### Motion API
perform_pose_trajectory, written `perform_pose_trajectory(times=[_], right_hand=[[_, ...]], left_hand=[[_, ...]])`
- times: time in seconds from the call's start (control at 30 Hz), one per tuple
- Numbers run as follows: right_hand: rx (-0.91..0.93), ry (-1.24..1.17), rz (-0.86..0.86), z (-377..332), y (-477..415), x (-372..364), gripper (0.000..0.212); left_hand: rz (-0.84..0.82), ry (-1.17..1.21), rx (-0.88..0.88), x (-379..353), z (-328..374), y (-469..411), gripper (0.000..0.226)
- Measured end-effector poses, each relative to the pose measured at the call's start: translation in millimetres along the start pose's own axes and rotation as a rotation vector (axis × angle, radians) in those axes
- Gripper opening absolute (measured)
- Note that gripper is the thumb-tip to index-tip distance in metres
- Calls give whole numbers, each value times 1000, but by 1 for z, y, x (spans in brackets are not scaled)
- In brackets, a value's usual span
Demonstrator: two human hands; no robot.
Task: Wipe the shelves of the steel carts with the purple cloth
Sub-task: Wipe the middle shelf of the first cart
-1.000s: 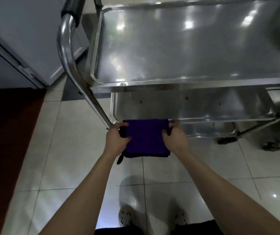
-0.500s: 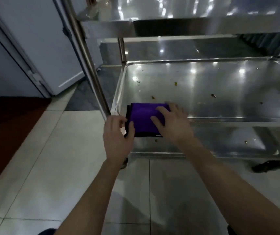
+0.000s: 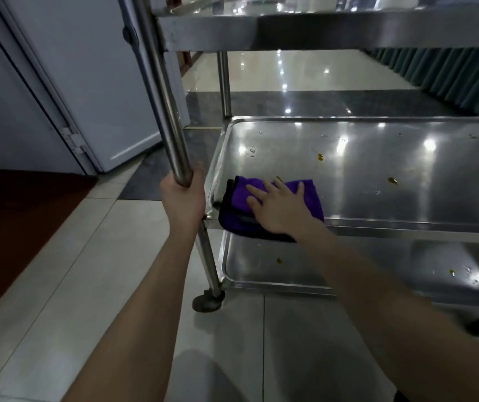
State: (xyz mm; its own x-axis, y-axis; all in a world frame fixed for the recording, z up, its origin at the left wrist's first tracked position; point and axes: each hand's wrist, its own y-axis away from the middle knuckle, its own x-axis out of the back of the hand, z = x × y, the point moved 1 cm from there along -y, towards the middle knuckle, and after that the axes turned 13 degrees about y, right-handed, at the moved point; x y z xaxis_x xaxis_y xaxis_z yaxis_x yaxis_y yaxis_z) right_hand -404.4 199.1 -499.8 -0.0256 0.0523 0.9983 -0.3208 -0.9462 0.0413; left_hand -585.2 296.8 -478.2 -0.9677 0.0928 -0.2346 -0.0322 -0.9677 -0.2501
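Bare left hand (image 3: 182, 200), bare right hand (image 3: 280, 211), forearms (image 3: 377, 291) uncovered.

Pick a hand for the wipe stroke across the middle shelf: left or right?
Right. The right hand lies flat on the purple cloth at the near left corner of the middle shelf, crumbs ahead. The left hand grips the cart post, likely steadying it.

Right hand (image 3: 280, 208) flat on purple cloth (image 3: 312, 195), left hand (image 3: 183, 198) gripping cart post (image 3: 161, 91)
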Motion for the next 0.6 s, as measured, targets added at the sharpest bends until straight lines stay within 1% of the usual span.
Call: perform_pose_trajectory(times=[0.07, 0.13, 0.2, 0.27, 0.33, 0.4, 0.47, 0.53, 0.6], right_hand=[[17, 7, -44, -3, -42, 11, 58], [-10, 21, -69, -11, -74, 15, 59], [-44, -3, -45, -20, -89, 11, 62], [-75, 4, 27, -23, -82, 3, 73], [-92, 73, 118, -21, -69, -4, 91], [-96, 129, 134, -22, -62, -2, 101], [-89, 138, 89, -30, -62, 10, 94], [-76, 137, 91, -40, -55, 17, 80], [-34, 131, 210, -44, -32, 9, 66]], left_hand=[[5, 2, -23, 0, -2, 1, 57], [4, -7, -41, -1, -2, 2, 45], [12, -6, -45, -1, 0, 1, 37], [11, -6, -46, -1, 1, 1, 38], [11, -10, -48, -2, -1, 2, 38], [23, -16, -67, -3, -2, 3, 37], [38, -17, -82, -4, -1, 2, 38], [31, -8, -85, -3, -1, 2, 40], [18, 2, -70, -1, -1, 1, 42]])
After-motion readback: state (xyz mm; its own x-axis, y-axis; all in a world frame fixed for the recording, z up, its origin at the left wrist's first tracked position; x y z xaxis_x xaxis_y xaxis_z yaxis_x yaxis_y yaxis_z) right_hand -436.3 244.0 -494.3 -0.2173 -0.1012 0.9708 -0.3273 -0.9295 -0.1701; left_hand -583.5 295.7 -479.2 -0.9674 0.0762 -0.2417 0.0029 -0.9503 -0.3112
